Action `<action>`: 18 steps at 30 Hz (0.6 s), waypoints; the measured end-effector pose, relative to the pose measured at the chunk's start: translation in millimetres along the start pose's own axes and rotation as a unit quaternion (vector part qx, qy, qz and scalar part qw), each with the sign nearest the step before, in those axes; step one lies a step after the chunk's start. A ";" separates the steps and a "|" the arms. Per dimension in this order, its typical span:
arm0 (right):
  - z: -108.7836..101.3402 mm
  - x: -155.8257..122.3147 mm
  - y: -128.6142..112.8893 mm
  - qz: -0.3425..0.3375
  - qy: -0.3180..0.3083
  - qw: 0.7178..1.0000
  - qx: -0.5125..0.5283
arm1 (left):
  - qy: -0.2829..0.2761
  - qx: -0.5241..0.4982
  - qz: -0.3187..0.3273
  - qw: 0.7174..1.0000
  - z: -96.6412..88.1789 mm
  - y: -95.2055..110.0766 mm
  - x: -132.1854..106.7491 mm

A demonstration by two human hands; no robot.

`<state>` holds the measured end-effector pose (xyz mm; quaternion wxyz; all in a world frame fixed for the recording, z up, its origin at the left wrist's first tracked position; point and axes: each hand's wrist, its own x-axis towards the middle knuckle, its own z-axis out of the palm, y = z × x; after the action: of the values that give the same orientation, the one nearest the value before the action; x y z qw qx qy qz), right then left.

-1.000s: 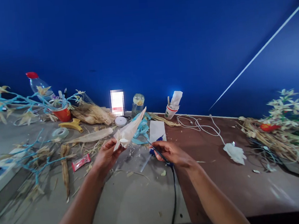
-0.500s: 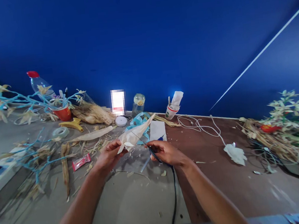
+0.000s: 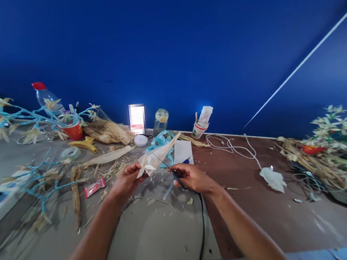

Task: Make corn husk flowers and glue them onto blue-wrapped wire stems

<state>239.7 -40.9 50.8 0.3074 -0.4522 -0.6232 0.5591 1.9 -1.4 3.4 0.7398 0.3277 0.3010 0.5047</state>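
Observation:
My left hand (image 3: 127, 181) is closed on the lower end of a pale corn husk (image 3: 160, 151), whose pointed tip slants up to the right. My right hand (image 3: 193, 178) grips a pair of dark-handled scissors (image 3: 178, 178), the thin blades lying across the husk. Behind the husk is a heap of light blue ribbon (image 3: 163, 138). Below the hands, husk scraps are strewn over the grey table (image 3: 159, 237). The finger loops of the scissors are partly hidden by my right hand.
On the left, blue-wrapped branches with husk flowers (image 3: 30, 113) rise near a red cup (image 3: 73, 131). A yellow claw clip (image 3: 84, 145) and a red-and-white packet (image 3: 94, 188) lie nearby. At the back stand a glass jar (image 3: 160, 122) and a paper cup (image 3: 199, 129). White cable (image 3: 246, 152) runs along the right.
Almost nothing differs; both hands, the husk and the scissors keep nearly the same place, with the blades still across the husk.

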 end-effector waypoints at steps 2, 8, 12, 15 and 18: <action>-0.4 0.8 2.0 -0.002 0.001 1.000 -0.005 | -0.003 -0.001 0.002 1.000 -0.3 -0.5 0.5; -1.4 2.2 7.3 0.013 0.009 1.000 0.002 | -0.023 -0.002 0.013 1.000 -5.2 -4.3 3.1; -1.0 1.1 7.8 0.022 0.013 1.000 0.017 | -0.037 0.003 0.021 0.999 -7.0 -4.8 4.0; -0.6 -0.1 8.6 0.019 0.016 0.999 0.025 | -0.030 0.006 0.017 0.999 -7.9 -5.6 5.1; -0.3 -0.1 10.7 0.015 0.023 0.999 0.023 | -0.028 0.006 0.015 0.999 -8.2 -6.3 5.7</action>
<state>242.3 -41.2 40.5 0.3234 -0.4669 -0.5962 0.5674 0.8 3.8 -7.2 0.7381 0.3508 0.2787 0.5045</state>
